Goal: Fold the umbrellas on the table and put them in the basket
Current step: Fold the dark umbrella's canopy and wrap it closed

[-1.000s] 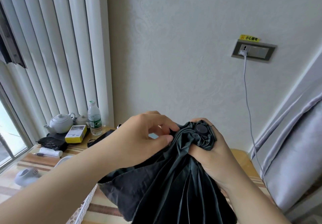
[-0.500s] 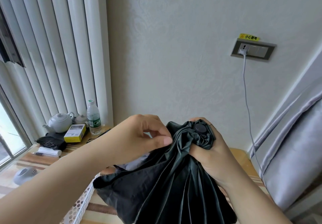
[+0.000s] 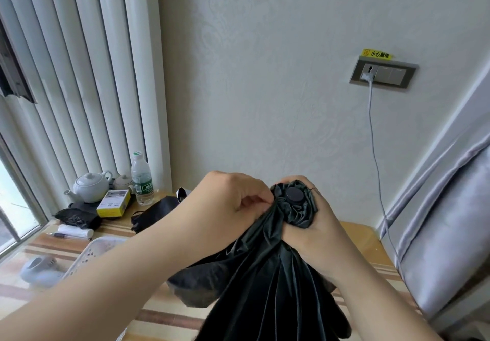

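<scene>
Both hands are bunched up on the same dark green umbrella (image 3: 267,282), held up in front of the person above the striped table (image 3: 164,316). Right hand (image 3: 315,232) is wrapped tight round the gathered canopy just under the tip, with the round black cap (image 3: 294,195) poking out the top of the fist. Left hand (image 3: 233,202) is curled in from the side, fingers pinching a fold of the fabric right beside that cap. Rest of the canopy hangs down loose and pleated toward the bottom edge, not rolled up. A white perforated basket (image 3: 90,253) sits on the table under the left forearm, only its rim showing. Further back there's another black folded umbrella (image 3: 156,213) lying on the table, and behind it a clear water bottle (image 3: 142,181), a yellow box (image 3: 114,202) and a white teapot (image 3: 90,186) near the vertical blinds (image 3: 79,75). A white cable (image 3: 376,160) runs down from a wall socket (image 3: 383,74) on the right.
</scene>
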The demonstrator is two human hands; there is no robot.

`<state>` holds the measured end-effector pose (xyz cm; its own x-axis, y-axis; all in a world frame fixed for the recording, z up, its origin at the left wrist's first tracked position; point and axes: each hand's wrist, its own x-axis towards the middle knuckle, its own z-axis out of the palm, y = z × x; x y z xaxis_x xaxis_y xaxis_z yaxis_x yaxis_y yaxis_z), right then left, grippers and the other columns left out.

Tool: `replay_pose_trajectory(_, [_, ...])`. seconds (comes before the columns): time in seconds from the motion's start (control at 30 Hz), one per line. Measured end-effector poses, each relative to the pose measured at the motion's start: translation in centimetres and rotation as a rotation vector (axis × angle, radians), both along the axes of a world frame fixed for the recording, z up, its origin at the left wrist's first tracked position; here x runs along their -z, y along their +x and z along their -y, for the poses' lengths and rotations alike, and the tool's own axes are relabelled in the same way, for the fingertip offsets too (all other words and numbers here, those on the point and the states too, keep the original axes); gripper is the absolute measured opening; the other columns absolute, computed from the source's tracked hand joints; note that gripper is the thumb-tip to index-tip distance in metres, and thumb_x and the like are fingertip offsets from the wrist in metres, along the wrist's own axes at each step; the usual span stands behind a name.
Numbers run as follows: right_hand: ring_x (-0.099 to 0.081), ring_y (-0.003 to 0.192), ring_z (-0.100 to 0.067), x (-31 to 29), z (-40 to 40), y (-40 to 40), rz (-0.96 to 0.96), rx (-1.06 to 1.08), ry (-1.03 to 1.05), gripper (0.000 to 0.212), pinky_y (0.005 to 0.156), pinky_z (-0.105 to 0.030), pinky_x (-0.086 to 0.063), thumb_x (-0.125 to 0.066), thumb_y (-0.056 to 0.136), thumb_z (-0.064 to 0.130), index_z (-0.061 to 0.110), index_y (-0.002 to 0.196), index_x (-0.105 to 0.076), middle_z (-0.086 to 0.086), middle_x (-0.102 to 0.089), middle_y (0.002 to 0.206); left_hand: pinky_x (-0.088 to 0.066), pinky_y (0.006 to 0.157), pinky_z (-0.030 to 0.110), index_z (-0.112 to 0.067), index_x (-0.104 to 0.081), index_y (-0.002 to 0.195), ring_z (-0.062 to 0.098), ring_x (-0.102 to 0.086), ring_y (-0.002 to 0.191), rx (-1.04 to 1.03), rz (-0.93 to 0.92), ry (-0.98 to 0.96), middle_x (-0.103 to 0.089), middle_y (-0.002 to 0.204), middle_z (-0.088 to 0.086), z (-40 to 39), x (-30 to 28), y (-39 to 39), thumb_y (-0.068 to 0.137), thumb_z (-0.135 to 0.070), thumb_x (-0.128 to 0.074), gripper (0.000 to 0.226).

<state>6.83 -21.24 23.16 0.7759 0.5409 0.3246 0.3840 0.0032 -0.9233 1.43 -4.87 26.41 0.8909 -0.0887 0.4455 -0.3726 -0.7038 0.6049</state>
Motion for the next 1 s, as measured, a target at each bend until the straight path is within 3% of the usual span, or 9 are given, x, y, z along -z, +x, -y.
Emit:
replay_pose_trajectory(0.13, [-0.064, 0.080, -0.012, 0.2, -0.2, -0.4, 0.010, -0.026, -0.049, 0.041, 0.073, -0.023, -0.052, -0.072, 0.072, -0.004, 0.020, 0.102, -0.056, 0.002, -0.065, 0.086, -0.052, 0.069, 0.014, -0.030, -0.066, 0.083, 0.001, -0.066, 0.071, -0.047, -0.075, -0.124, -0.071, 0.076, -0.010, 0.5, 0.4, -0.2, 0.085, -0.005, -0.064, 0.025])
replay_pose_trajectory(0.27, [-0.061, 0.072, -0.008, 0.2, -0.1, -0.6, 0.070, 0.029, -0.051, 0.033, 0.067, -0.018, -0.048, -0.074, 0.075, -0.004, 0.021, 0.090, -0.059, 0.006, -0.063, 0.077, -0.054, 0.071, 0.029, -0.033, -0.045, 0.088, 0.010, -0.068, 0.076, 0.068, -0.157, -0.184, -0.072, 0.084, -0.012, 0.5, 0.2, -1.1, 0.089, -0.004, -0.057, 0.032])
replay_pose_trajectory(0.47, [-0.058, 0.069, -0.006, -0.4, 0.9, 0.5, 0.097, 0.034, -0.004, 0.025, 0.066, -0.015, -0.045, -0.075, 0.074, 0.002, 0.018, 0.080, -0.057, 0.010, -0.059, 0.071, -0.052, 0.077, 0.014, -0.032, -0.062, 0.079, -0.006, -0.066, 0.076, -0.142, -0.016, -0.199, -0.070, 0.081, -0.019, -2.0, -1.0, -1.2, 0.082, -0.017, -0.071, 0.018])
replay_pose_trajectory(0.6, [-0.058, 0.069, -0.009, -0.6, 1.3, 0.9, 0.094, -0.077, -0.018, 0.024, 0.066, -0.019, -0.045, -0.076, 0.067, 0.009, 0.018, 0.079, -0.057, 0.006, -0.058, 0.071, -0.033, 0.088, -0.003, -0.046, -0.054, 0.108, -0.028, -0.044, 0.099, -0.026, -0.205, 0.037, -0.057, 0.107, -0.035, -2.1, -0.7, -0.9, 0.088, -0.040, -0.057, 0.021])
replay_pose_trajectory(0.7, [-0.057, 0.069, -0.014, -0.4, 1.2, 1.1, 0.074, -0.107, 0.016, 0.023, 0.064, -0.025, -0.045, -0.076, 0.065, 0.014, 0.016, 0.079, -0.057, 0.000, -0.058, 0.072, -0.035, 0.077, -0.001, -0.046, -0.057, 0.103, -0.018, -0.054, 0.094, 0.038, -0.198, -0.023, -0.065, 0.097, -0.024, -1.0, -0.1, -1.1, 0.087, -0.037, -0.059, 0.018])
replay_pose_trajectory(0.83, [-0.055, 0.068, -0.011, -0.1, 1.4, 1.4, 0.092, -0.089, 0.022, 0.025, 0.064, -0.023, -0.044, -0.072, 0.068, 0.000, 0.018, 0.077, -0.057, 0.005, -0.057, 0.070, -0.040, 0.071, 0.004, -0.025, -0.068, 0.087, -0.006, -0.062, 0.082, 0.059, -0.121, -0.075, -0.068, 0.084, -0.017, -0.4, 0.7, -1.2, 0.087, -0.023, -0.065, 0.004])
replay_pose_trajectory(0.9, [-0.057, 0.068, -0.015, -0.1, 1.4, 1.3, 0.115, -0.056, 0.035, 0.021, 0.064, -0.026, -0.046, -0.074, 0.067, 0.008, 0.013, 0.078, -0.057, -0.002, -0.058, 0.071, -0.040, 0.069, 0.005, -0.025, -0.064, 0.077, -0.002, -0.061, 0.079, 0.046, -0.043, -0.062, -0.064, 0.086, -0.018, -0.1, 1.3, -1.5, 0.087, -0.016, -0.065, 0.013])
replay_pose_trajectory(1.0, [-0.057, 0.069, -0.029, 0.1, 1.2, 1.4, 0.141, 0.011, 0.062, 0.023, 0.065, -0.037, -0.047, -0.072, 0.064, 0.014, 0.005, 0.080, -0.058, -0.014, -0.061, 0.075, -0.038, 0.065, 0.004, -0.031, -0.061, 0.077, -0.004, -0.056, 0.076, 0.101, 0.003, -0.022, -0.057, 0.094, -0.021, 1.0, 2.3, -2.1, 0.089, -0.012, -0.060, 0.022])
